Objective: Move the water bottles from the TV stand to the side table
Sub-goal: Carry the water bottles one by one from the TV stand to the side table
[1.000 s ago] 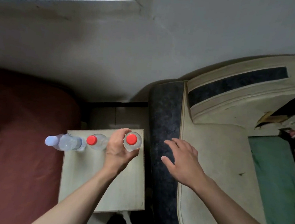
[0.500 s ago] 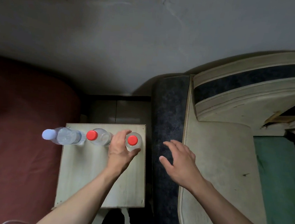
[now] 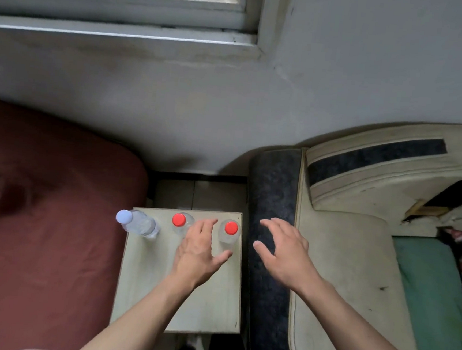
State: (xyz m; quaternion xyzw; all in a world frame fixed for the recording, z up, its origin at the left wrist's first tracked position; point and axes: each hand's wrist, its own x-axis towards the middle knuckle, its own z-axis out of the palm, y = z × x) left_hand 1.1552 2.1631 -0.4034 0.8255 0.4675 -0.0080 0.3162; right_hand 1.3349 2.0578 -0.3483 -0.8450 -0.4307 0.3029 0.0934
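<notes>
Three clear water bottles stand in a row along the far edge of the pale side table (image 3: 213, 299): a white-capped bottle (image 3: 137, 222) at the left corner, a red-capped bottle (image 3: 180, 222) in the middle, and another red-capped bottle (image 3: 230, 232) at the right. My left hand (image 3: 199, 251) hovers between the two red-capped bottles with fingers spread, its thumb just below the right bottle, gripping nothing. My right hand (image 3: 283, 252) is held open above the sofa's dark armrest (image 3: 274, 195), holding nothing.
A dark red bed (image 3: 38, 227) borders the table on the left. A cream sofa (image 3: 355, 269) with a green cloth (image 3: 432, 290) lies to the right. A grey wall and a window sill (image 3: 119, 31) are ahead. Floor tiles (image 3: 200, 194) show behind the table.
My left hand has let go of the right red-capped bottle and opened, drawing back slightly. The bottle stays upright on the table. The view tilted upward, revealing the window.
</notes>
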